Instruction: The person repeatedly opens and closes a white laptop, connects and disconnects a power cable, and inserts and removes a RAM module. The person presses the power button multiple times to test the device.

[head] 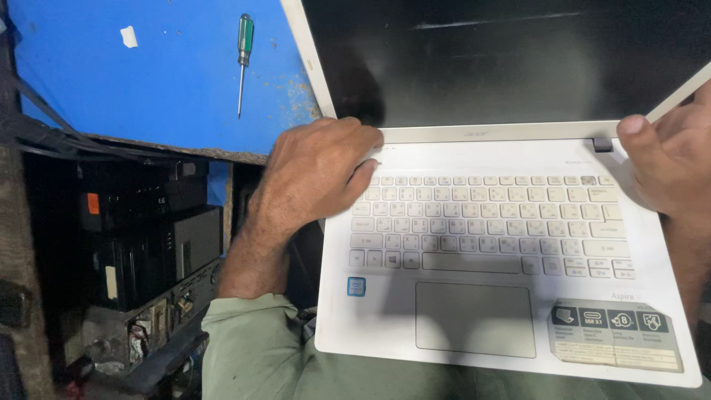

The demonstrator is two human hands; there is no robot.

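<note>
Both grips on laptop [511, 244] hinge corners

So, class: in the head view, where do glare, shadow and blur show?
Head view: a pale glare streak crosses the dark laptop screen; the left hand casts a soft shadow on the white keyboard; the shelf under the blue table sits in deep shade; focus looks sharp overall.

- Laptop screen [518, 59], top centre to right of frame: dark, unlit, white bezel, faint glare streak.
- Small square blue sticker [356, 286], lower centre, left of touchpad.
- Grey rectangular label strip [615, 335], lower right on palm rest: row of dark icon squares above, pale worn area below, upper-left corner torn.
- Small orange tag [92, 203], left of frame on dark equipment.
</note>
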